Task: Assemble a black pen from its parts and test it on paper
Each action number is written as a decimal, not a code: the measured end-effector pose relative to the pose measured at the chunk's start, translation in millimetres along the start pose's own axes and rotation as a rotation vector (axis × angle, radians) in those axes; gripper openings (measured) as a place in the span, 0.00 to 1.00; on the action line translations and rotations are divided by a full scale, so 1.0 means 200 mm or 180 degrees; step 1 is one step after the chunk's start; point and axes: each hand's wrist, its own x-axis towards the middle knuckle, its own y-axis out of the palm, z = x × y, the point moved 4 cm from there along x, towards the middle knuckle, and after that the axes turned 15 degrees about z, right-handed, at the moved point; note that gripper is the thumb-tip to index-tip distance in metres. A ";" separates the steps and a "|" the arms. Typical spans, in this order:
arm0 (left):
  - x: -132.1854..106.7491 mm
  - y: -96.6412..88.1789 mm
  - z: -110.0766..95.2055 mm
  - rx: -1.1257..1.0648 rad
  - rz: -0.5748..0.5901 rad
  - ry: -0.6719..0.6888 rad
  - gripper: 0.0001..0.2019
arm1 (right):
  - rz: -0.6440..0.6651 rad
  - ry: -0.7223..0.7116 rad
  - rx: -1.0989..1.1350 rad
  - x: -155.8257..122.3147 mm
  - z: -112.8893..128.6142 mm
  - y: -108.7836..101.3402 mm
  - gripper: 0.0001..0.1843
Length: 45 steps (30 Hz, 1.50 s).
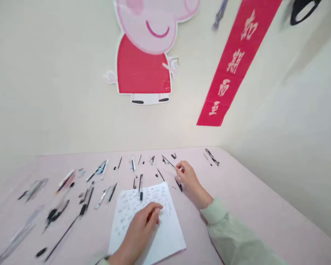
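Observation:
My right hand (187, 176) reaches over the far side of the table, thumb and fingers pinched at the near end of a thin dark pen refill (168, 161). Below that hand lies a short black pen part (178, 185). My left hand (140, 230) rests over a sheet of handwritten paper (168, 232), its fingers curled and pressed together. Whatever sits in those fingertips is too small and blurred to name. A pen piece with a black end (141, 187) lies across the top of the paper. Another dark refill (160, 174) lies just beyond the sheet.
Taken-apart pens, caps and tubes spread over the pink table (237, 206), including a long dark refill (63, 237) at left and a black pen (212, 157) at far right. A wall with a pink cartoon cutout (145, 70) and a red banner (231, 70) stands behind.

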 end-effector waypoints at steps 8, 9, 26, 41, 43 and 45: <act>0.05 -0.11 0.07 -0.1437 -0.0836 0.0097 0.25 | 0.1601 -0.1011 0.0128 -0.25 0.39 0.32 0.07; 0.05 -0.11 0.08 -0.1528 -0.0869 0.0115 0.25 | 0.1685 -0.1039 0.0105 -0.27 0.42 0.33 0.07; 0.07 -0.08 0.07 -0.0941 -0.0649 -0.0167 0.23 | 0.0781 0.0702 -0.0741 0.19 -0.05 0.08 0.06; 0.07 -0.06 0.06 -0.0861 -0.0529 -0.0261 0.24 | 0.0790 0.1196 -0.1319 0.37 -0.23 0.16 0.05; 0.06 -0.07 0.05 -0.0894 -0.0552 -0.0256 0.24 | 0.0818 0.1140 -0.1323 0.36 -0.21 0.16 0.05; 0.06 -0.07 0.04 -0.0919 -0.0578 -0.0239 0.24 | 0.0821 0.1091 -0.1317 0.34 -0.19 0.16 0.05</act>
